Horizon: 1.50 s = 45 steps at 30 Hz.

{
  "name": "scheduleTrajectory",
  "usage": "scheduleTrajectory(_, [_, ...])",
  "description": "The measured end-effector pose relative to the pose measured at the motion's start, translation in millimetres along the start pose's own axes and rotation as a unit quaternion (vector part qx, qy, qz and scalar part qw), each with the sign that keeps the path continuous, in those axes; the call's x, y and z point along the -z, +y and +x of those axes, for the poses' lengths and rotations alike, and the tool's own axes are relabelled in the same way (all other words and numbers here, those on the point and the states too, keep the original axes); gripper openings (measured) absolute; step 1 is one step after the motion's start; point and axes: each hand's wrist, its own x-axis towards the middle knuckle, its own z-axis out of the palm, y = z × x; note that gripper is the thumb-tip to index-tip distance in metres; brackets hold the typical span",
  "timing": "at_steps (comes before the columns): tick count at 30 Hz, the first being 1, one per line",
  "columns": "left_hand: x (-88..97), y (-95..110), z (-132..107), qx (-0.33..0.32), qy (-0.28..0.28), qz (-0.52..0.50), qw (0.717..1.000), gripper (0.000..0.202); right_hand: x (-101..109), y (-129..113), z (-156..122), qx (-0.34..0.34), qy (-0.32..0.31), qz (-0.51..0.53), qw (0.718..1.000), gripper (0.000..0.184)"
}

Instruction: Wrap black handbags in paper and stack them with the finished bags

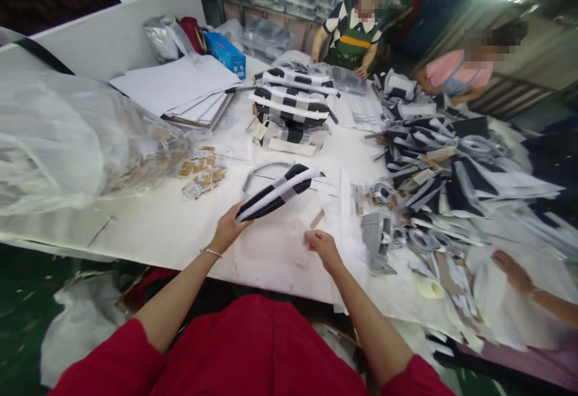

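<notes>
My left hand (pixel 228 227) grips the near end of a flat black bag (pixel 275 194), its edge covered by a long white strip and a grey band round the middle. The bag is tilted above the table, its far end pointing up and right. Behind it a wrapped strap or handle (pixel 259 170) arches over the tabletop. My right hand (pixel 323 245) is apart from the bag, to its lower right, fingers pinched together; what they hold, if anything, cannot be made out. A small tan strip (pixel 317 219) lies just beyond those fingers.
Similar wrapped bags (pixel 291 107) stand stacked ahead. Paper tags (pixel 203 170) and a large plastic bag (pixel 81 137) lie left. A tape dispenser (pixel 378 242) and heaped black pieces (pixel 433 155) are right. A co-worker's hand (pixel 512 269) reaches in; two people work across the table.
</notes>
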Motion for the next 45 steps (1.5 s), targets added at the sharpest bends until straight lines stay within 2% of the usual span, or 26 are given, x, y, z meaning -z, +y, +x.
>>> scheduleTrajectory(2, [-0.2, -0.7, 0.0, 0.004, -0.001, -0.005, 1.000, 0.061, -14.5, -8.4, -3.5, 0.023, 0.039, 0.024, 0.999, 0.037])
scheduleTrajectory(4, [-0.4, -0.9, 0.1, 0.009, -0.003, -0.008, 1.000, 0.061, -33.4, -15.4, -10.5, 0.084, 0.055, -0.017, 0.995, 0.034])
scheduleTrajectory(6, [-0.6, -0.4, 0.0, 0.009, -0.001, -0.011, 1.000, 0.061, -51.6, -18.5, -19.6, 0.170, -0.004, -0.125, 0.978, 0.025])
scheduleTrajectory(8, [-0.6, 0.5, -0.4, 0.005, 0.002, -0.011, 1.000, 0.060, -63.6, -16.2, -27.4, 0.254, -0.112, -0.268, 0.923, 0.017])
scheduleTrajectory(10, [-0.8, 1.3, -1.0, 0.002, 0.002, -0.010, 1.000, 0.060, -66.7, -9.4, -30.3, 0.299, -0.197, -0.388, 0.849, 0.038])
scheduleTrajectory(11, [-0.9, 1.4, -1.4, 0.001, 0.001, -0.010, 1.000, 0.061, -65.4, -5.3, -29.3, 0.305, -0.212, -0.426, 0.825, 0.051])
scheduleTrajectory(12, [-1.2, 1.4, -1.8, 0.001, -0.001, -0.011, 1.000, 0.062, -63.1, -1.0, -26.8, 0.304, -0.209, -0.451, 0.813, 0.059])
scheduleTrajectory(16, [-2.7, 0.5, -4.1, -0.003, 0.002, -0.019, 1.000, 0.063, -59.0, 16.2, -9.0, 0.286, -0.127, -0.486, 0.816, 0.060])
scheduleTrajectory(19, [-3.3, 3.0, -6.3, -0.009, 0.010, -0.018, 1.000, 0.059, -73.1, 28.8, 7.1, 0.242, -0.078, -0.517, 0.817, 0.063])
scheduleTrajectory(21, [-2.8, 7.7, -6.5, -0.022, 0.015, -0.012, 1.000, 0.054, -88.2, 32.3, 20.2, 0.238, -0.062, -0.528, 0.813, 0.068])
scheduleTrajectory(24, [-0.6, 18.6, -2.7, -0.068, 0.019, 0.014, 0.997, 0.048, -109.9, 22.2, 42.3, 0.289, -0.105, -0.528, 0.792, 0.073])
scheduleTrajectory(27, [2.3, 28.8, 4.7, -0.137, 0.019, 0.061, 0.988, 0.046, -120.1, 4.1, 53.8, 0.336, -0.155, -0.521, 0.769, 0.068])
scheduleTrajectory(29, [3.3, 31.6, 8.0, -0.181, 0.011, 0.090, 0.979, 0.046, -116.7, -0.2, 47.2, 0.366, -0.161, -0.507, 0.764, 0.060])
scheduleTrajectory(31, [2.0, 29.1, 7.7, -0.222, -0.009, 0.111, 0.969, 0.045, -105.0, 5.8, 28.4, 0.410, -0.173, -0.476, 0.758, 0.050])
scheduleTrajectory(34, [-5.2, 14.5, -0.3, -0.285, -0.052, 0.125, 0.949, 0.044, -79.4, 23.3, -10.3, 0.480, -0.221, -0.415, 0.740, 0.032])
scheduleTrajectory(36, [-12.5, 0.1, -8.4, -0.318, -0.072, 0.131, 0.936, 0.045, -63.8, 27.3, -31.6, 0.505, -0.237, -0.383, 0.736, 0.027])
scheduleTrajectory(38, [-20.2, -14.1, -16.1, -0.339, -0.065, 0.141, 0.928, 0.043, -52.9, 18.2, -41.4, 0.523, -0.215, -0.355, 0.744, 0.024])
scheduleTrajectory(40, [-27.1, -25.0, -22.0, -0.353, -0.043, 0.157, 0.921, 0.041, -47.1, -2.6, -36.9, 0.538, -0.158, -0.324, 0.762, 0.020])
scheduleTrajectory(43, [-33.5, -32.5, -27.1, -0.365, -0.022, 0.188, 0.912, 0.041, -46.7, -40.9, -4.6, 0.535, -0.048, -0.285, 0.794, 0.014])
scheduleTrajectory(45, [-34.3, -33.0, -29.0, -0.363, -0.019, 0.204, 0.909, 0.043, -51.5, -60.6, 29.1, 0.493, 0.005, -0.283, 0.823, 0.014])
